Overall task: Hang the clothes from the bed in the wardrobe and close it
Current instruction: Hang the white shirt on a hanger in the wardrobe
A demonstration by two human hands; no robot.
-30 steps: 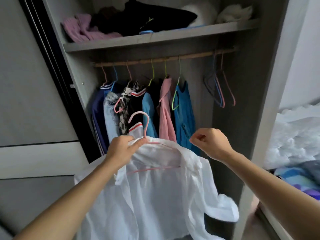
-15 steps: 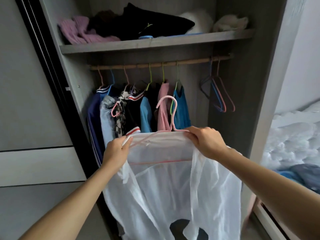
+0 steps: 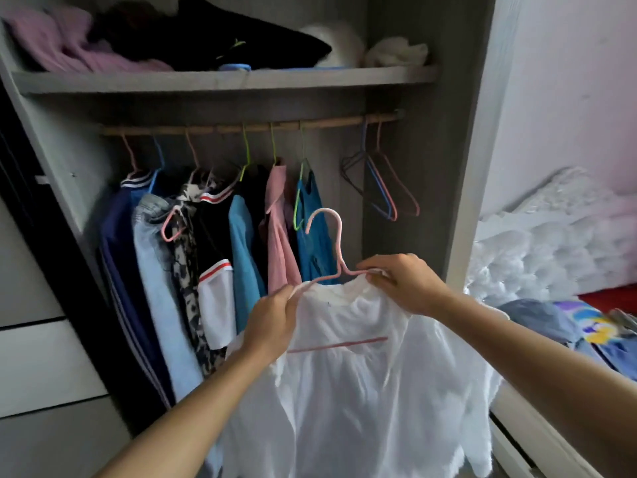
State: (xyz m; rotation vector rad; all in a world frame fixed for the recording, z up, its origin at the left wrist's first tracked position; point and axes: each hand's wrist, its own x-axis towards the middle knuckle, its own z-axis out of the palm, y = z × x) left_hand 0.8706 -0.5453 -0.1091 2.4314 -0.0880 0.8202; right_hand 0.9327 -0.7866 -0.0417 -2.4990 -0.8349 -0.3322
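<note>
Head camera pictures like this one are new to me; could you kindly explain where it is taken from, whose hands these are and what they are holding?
There is no machine here: a person wears one wide-angle camera on the head, looking forward and down, so the two bare arms entering from below are their own. The left hand grips one shoulder of a white shirt, and the right hand pinches the pink hanger at its collar. The shirt sits on the hanger, whose hook is not yet on the rail of the open wardrobe. On the left other clothes hang from the rail, on the right a few empty hangers. At the right edge is the bed, with more clothes on it.
</note>
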